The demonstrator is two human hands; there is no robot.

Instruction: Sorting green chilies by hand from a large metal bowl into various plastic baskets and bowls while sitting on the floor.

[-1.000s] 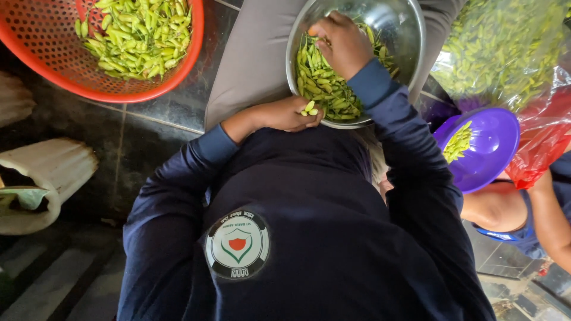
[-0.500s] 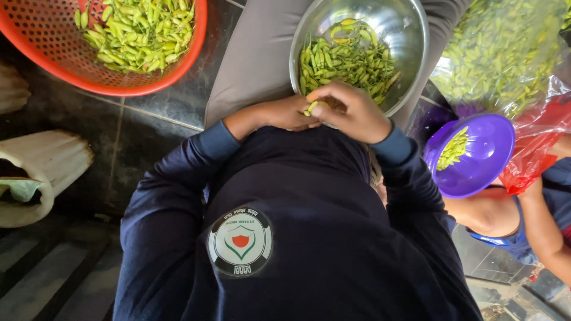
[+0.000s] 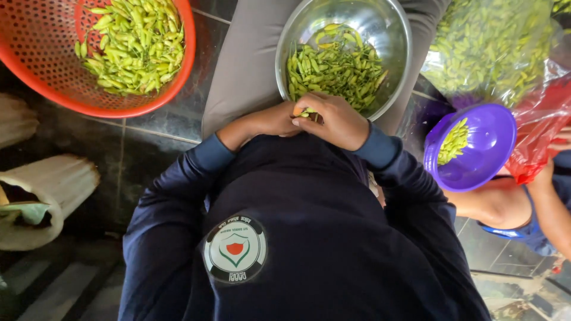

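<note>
A steel bowl (image 3: 389, 24) half full of small green chillies (image 3: 333, 68) rests on my lap. Both hands meet at its near rim. My right hand (image 3: 336, 122) is curled over a green chilli (image 3: 307, 111), its fingers closed on it. My left hand (image 3: 276, 120) presses against the same chilli from the left, pinching its end. Dark blue sleeves cover both arms.
An orange perforated basket (image 3: 59, 89) with green chillies sits at the upper left on dark floor tiles. A purple bowl (image 3: 488, 154) with a few chillies, a clear bag of chillies (image 3: 488, 41) and a red bag (image 3: 544, 131) lie right, beside another person's arm (image 3: 553, 208).
My right hand left the chilli pile in the steel bowl and came back to my left hand at the near rim, where both now hold one chilli.
</note>
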